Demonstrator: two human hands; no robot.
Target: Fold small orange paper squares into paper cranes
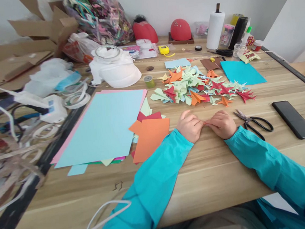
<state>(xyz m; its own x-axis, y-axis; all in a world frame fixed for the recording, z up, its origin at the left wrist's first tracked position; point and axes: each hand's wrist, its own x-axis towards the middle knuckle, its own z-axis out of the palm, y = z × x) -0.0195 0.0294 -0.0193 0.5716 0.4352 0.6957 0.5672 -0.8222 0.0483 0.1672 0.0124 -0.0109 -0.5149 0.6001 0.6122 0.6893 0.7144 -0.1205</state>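
My left hand (190, 126) and my right hand (222, 124) rest together on the wooden table (202, 181), fingers curled in a pinch on a small reddish folded paper piece (205, 123) between them. Only a sliver of that paper shows. Both arms wear teal sleeves. Just beyond the hands lies a pile of folded paper shapes (201, 86) in green, red and orange. An orange sheet (149, 136) lies to the left of my left hand. Black scissors (253, 122) lie right of my right hand.
A stack of large light-blue and pink sheets (102, 126) fills the left middle. A black phone (294, 118) lies at the right, a teal sheet (242, 72) behind it. A paper-towel roll (215, 29), white cap (118, 72), cardboard and cables crowd the back and left.
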